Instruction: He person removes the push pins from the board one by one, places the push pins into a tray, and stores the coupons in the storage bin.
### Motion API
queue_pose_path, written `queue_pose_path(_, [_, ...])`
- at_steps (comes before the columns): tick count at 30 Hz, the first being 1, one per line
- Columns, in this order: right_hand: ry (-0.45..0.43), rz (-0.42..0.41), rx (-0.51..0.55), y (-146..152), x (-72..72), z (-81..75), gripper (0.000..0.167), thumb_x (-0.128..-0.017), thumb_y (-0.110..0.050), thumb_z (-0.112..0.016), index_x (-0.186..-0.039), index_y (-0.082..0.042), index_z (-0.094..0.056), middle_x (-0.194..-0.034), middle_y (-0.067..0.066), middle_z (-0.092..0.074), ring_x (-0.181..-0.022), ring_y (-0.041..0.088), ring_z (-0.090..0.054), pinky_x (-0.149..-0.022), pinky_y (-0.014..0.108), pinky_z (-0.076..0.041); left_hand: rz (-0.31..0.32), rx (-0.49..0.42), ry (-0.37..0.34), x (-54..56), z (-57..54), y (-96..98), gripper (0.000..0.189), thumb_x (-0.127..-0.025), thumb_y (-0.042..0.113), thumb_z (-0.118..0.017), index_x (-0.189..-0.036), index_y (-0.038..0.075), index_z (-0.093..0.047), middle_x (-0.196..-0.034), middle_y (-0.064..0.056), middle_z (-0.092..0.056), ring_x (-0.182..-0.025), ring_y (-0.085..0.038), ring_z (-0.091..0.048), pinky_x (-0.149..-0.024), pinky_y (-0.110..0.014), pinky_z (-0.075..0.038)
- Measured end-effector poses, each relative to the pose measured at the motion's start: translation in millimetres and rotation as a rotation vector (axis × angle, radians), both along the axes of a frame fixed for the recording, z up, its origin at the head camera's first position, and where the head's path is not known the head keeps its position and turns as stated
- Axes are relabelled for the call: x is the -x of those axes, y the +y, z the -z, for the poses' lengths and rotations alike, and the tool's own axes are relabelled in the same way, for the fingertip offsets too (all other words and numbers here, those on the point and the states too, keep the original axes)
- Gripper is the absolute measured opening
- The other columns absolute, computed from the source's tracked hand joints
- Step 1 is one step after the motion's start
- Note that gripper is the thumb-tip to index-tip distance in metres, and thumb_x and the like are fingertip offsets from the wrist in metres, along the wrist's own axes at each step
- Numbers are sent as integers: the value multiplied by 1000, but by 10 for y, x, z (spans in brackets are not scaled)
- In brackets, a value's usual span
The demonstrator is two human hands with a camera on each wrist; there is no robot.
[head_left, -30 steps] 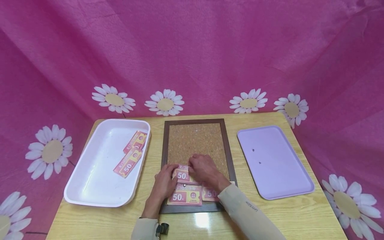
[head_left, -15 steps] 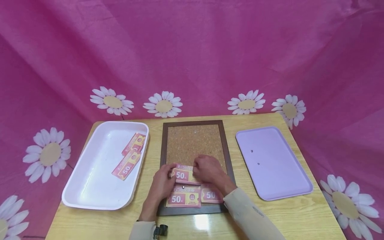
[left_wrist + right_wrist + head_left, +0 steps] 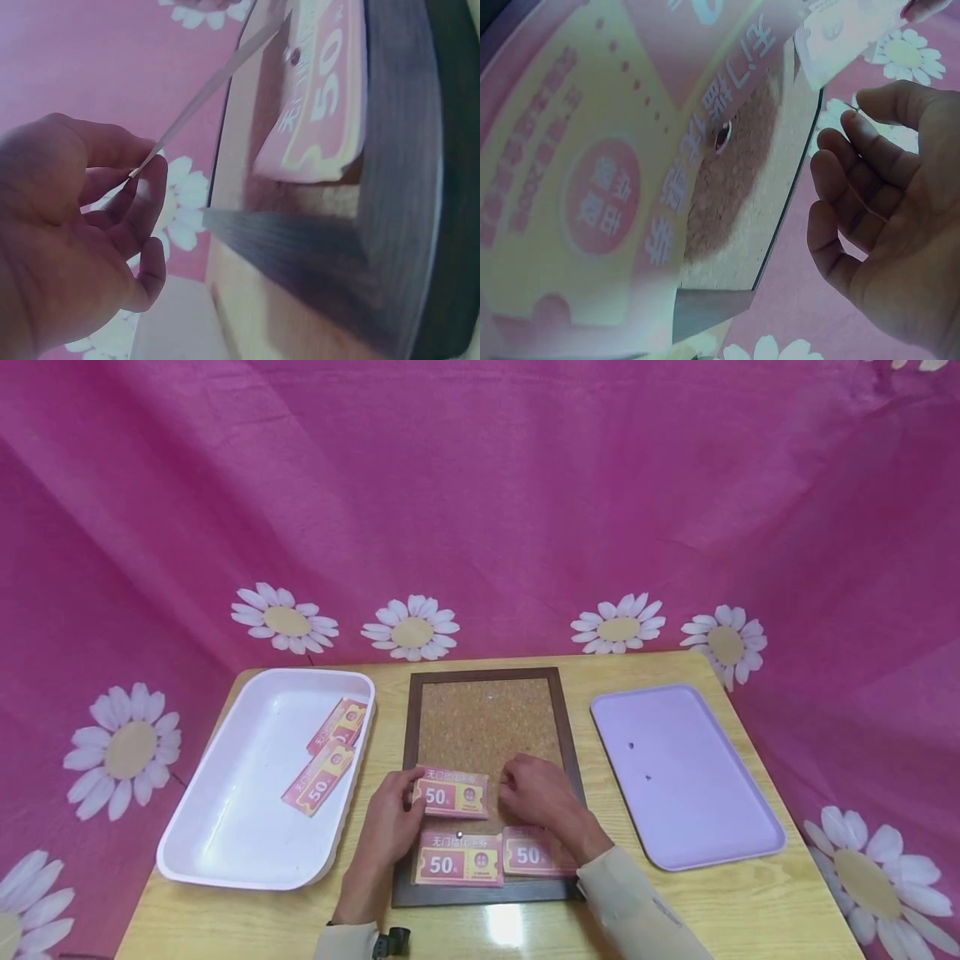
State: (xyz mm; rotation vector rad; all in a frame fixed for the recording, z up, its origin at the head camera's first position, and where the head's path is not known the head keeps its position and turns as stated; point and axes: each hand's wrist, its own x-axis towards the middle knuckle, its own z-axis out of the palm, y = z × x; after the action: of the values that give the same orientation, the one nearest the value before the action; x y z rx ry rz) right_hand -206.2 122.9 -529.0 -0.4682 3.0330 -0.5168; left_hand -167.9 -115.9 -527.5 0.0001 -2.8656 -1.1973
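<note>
My left hand (image 3: 390,818) pinches the left edge of a pink-and-yellow paper coupon (image 3: 450,793) marked 50. In the left wrist view this coupon (image 3: 214,82) is seen almost edge-on, tilted over the corkboard (image 3: 491,718). My right hand (image 3: 543,793) is to the coupon's right, apart from it, fingers loosely curled and holding nothing. Two more coupons lie side by side along the board's lower edge: the left coupon (image 3: 457,864) has a round-headed pushpin (image 3: 460,835) at its top, and the right coupon (image 3: 528,852) shows a pushpin (image 3: 724,137) in the right wrist view.
A white tub (image 3: 247,827) on the left holds more coupons (image 3: 318,781). On the right a purple tray (image 3: 697,793) bears two small dark pins (image 3: 632,746). The board's dark wooden frame (image 3: 412,718) lies on the wooden table (image 3: 750,918).
My right hand has come off the coupon's right end and moved rightward. The left hand has shifted left with the coupon, opening a gap between the coupon and the right hand.
</note>
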Motion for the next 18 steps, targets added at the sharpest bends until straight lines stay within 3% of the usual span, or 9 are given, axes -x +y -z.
queue_pose_path(6, [0,28,12,46,-29,-24,8,-78,-24,-61,-74,-21,-66,-71,-8,-54,-60,10,-47,-59,28,-41,-49,-14,-10,10,-57,-101,46,-87,11,-65,-132,13,-58,-122,-8,-60,-93,-19,-60,-80,-35,-49])
queue_pose_path(12, [-18,67,37,132,-93,-30,8,-79,-25,-62,-77,-20,-68,-72,-8,-55,-61,10,-47,-60,28,-41,-104,-54,-84,8,-132,-189,46,-91,14,-61,-136,19,-54,-132,-4,-55,-104,-20,-57,-81,-34,-47])
queue_pose_path(18, [-54,143,48,282,-145,-51,7,-81,-25,-63,-80,-21,-69,-76,-8,-57,-65,10,-51,-64,33,-46,-124,-34,0,17,-214,-320,45,-90,12,-62,-134,16,-55,-129,-7,-57,-101,-22,-60,-82,-36,-47])
